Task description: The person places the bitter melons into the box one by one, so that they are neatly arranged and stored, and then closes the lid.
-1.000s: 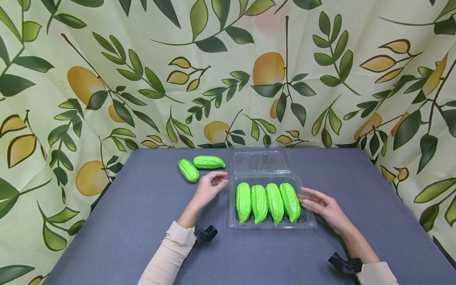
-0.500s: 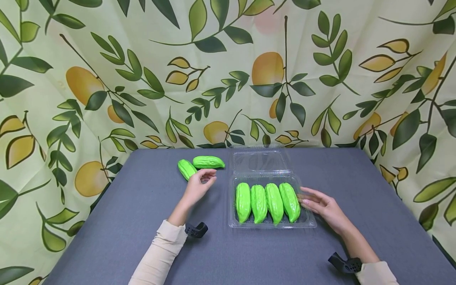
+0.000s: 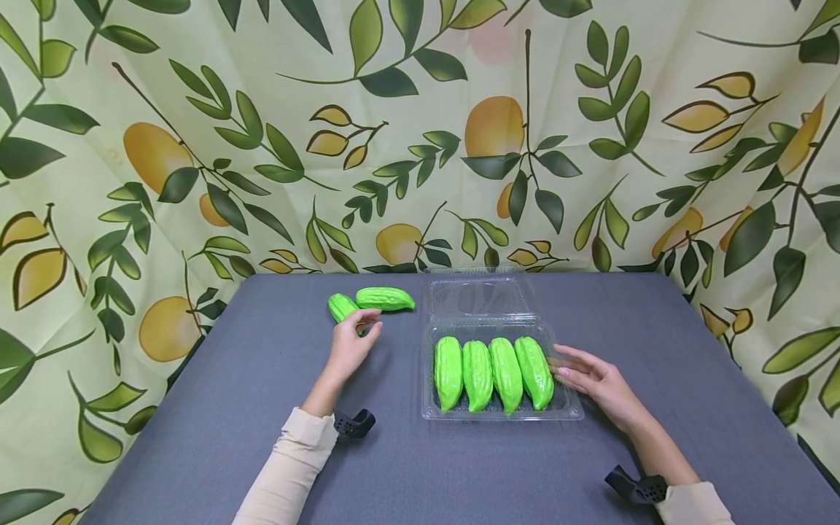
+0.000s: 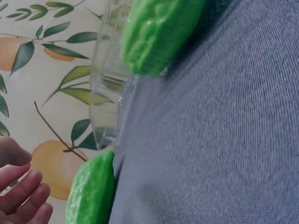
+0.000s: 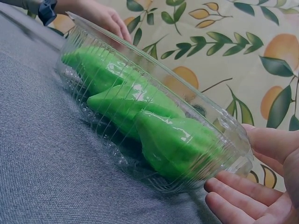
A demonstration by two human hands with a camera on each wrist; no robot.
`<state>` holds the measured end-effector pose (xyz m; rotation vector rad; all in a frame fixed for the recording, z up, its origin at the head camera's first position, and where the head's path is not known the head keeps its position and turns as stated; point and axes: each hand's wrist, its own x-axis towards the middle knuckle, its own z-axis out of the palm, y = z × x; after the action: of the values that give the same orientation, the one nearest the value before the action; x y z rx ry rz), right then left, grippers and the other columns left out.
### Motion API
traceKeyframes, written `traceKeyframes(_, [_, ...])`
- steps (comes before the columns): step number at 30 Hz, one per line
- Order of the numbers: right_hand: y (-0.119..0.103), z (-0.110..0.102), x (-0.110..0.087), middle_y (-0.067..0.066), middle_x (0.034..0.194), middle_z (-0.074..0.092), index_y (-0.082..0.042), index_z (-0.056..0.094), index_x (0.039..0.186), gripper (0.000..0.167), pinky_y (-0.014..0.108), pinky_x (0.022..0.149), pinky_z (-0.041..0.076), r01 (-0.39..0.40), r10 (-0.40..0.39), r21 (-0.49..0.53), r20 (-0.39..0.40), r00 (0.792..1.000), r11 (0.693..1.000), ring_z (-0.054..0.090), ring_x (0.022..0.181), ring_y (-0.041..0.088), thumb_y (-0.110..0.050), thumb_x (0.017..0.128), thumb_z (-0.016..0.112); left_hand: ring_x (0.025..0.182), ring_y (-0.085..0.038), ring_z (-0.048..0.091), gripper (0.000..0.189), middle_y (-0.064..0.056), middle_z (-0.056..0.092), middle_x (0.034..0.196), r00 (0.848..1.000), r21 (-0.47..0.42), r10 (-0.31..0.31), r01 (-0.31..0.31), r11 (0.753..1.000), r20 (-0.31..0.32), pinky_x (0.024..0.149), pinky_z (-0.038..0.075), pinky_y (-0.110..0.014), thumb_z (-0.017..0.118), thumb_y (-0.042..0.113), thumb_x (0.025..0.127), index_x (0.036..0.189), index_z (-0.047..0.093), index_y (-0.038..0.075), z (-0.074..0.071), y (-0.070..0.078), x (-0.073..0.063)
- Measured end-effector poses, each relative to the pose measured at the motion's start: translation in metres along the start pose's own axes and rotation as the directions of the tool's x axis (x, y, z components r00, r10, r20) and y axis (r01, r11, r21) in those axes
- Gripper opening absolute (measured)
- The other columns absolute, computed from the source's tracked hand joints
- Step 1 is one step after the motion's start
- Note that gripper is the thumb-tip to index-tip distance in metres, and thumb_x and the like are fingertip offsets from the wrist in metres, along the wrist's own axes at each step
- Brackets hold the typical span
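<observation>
Right behind the grey tabletop (image 3: 485, 467) with green gourds (image 3: 477, 375), leaf-patterned cloth (image 3: 420, 175).

The bitter melons (image 3: 477, 375) looked like moulded plastic, glossy and smooth-coated over bumpy, ridged skins. Thin, clear, shiny plastic formed the clamshell box (image 3: 479, 295), its walls ribbed. Matt woven cloth with a fine grain covered the worktop (image 3: 420, 474). The printed backdrop (image 3: 420, 117) was dull, creased fabric, the sleeves (image 3: 285, 467) matt cloth, and the wrist mounts (image 3: 355, 424) apparently matt plastic.
</observation>
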<state>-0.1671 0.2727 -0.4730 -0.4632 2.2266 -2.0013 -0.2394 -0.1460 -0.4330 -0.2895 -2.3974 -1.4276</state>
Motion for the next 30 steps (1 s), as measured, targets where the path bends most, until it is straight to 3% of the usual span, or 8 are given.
traceKeyframes(5, [0.000, 0.000, 0.000, -0.022, 0.114, 0.067, 0.008, 0.038, 0.141, 0.050, 0.012, 0.086, 0.054, -0.005, 0.005, -0.012, 0.000, 1.000, 1.000, 0.064, 0.105, -0.006, -0.008, 0.097, 0.054, 0.099, -0.037, 0.066, 0.026, -0.024, 0.070, 0.101, 0.990, 0.070, -0.004, 0.014, 0.997, -0.144, 0.091, 0.054, -0.048, 0.068, 0.000, 0.082, 0.107, 0.067, -0.008, -0.001, -0.006, 0.003])
traceKeyframes(9, [0.000, 0.001, -0.001, -0.023, 0.114, 0.067, 0.009, 0.037, 0.141, 0.050, 0.012, 0.086, 0.054, -0.011, 0.011, -0.021, -0.002, 1.000, 1.000, 0.064, 0.104, -0.007, -0.009, 0.098, 0.054, 0.102, -0.038, 0.062, 0.029, -0.026, 0.067, 0.104, 0.961, 0.061, -0.057, 0.076, 0.995, -0.270, 0.094, 0.050, -0.050, 0.070, 0.001, 0.081, 0.108, 0.066, -0.008, -0.003, -0.012, 0.005])
traceKeyframes(13, [-0.001, 0.001, 0.000, -0.023, 0.114, 0.067, 0.009, 0.037, 0.141, 0.050, 0.012, 0.086, 0.054, -0.009, 0.009, -0.023, -0.004, 1.000, 1.000, 0.064, 0.104, -0.007, -0.009, 0.098, 0.054, 0.109, -0.040, 0.057, 0.037, -0.028, 0.060, 0.111, 0.930, 0.022, -0.144, 0.161, 0.987, -0.339, 0.099, 0.047, -0.050, 0.071, 0.004, 0.080, 0.113, 0.062, -0.009, -0.004, -0.019, 0.007])
traceKeyframes(21, [0.001, 0.000, -0.001, -0.023, 0.114, 0.067, 0.007, 0.038, 0.141, 0.050, 0.012, 0.085, 0.054, -0.015, 0.015, -0.024, -0.006, 1.000, 1.000, 0.064, 0.104, -0.007, -0.009, 0.098, 0.054, 0.119, -0.041, 0.049, 0.051, -0.027, 0.051, 0.126, 0.878, -0.050, -0.336, 0.339, 0.939, -0.342, 0.106, 0.040, -0.050, 0.071, 0.012, 0.084, 0.127, 0.051, -0.007, -0.004, -0.029, 0.008])
traceKeyframes(27, [0.001, 0.000, -0.001, -0.022, 0.114, 0.067, 0.007, 0.039, 0.141, 0.048, 0.012, 0.086, 0.054, -0.008, 0.008, -0.009, -0.004, 1.000, 1.000, 0.064, 0.104, -0.006, -0.008, 0.098, 0.053, 0.125, -0.041, 0.044, 0.060, -0.028, 0.044, 0.132, 0.852, -0.094, -0.411, 0.403, 0.910, -0.326, 0.110, 0.036, -0.049, 0.070, 0.015, 0.085, 0.134, 0.041, -0.008, -0.002, -0.035, 0.013])
traceKeyframes(30, [0.001, 0.000, -0.001, -0.022, 0.115, 0.067, 0.007, 0.039, 0.142, 0.049, 0.012, 0.086, 0.054, -0.011, 0.011, -0.009, -0.003, 1.000, 1.000, 0.064, 0.104, -0.006, -0.009, 0.098, 0.054, 0.130, -0.041, 0.040, 0.068, -0.029, 0.039, 0.137, 0.829, -0.126, -0.463, 0.447, 0.886, -0.313, 0.114, 0.033, -0.049, 0.069, 0.017, 0.086, 0.138, 0.033, -0.008, 0.000, -0.036, 0.017])
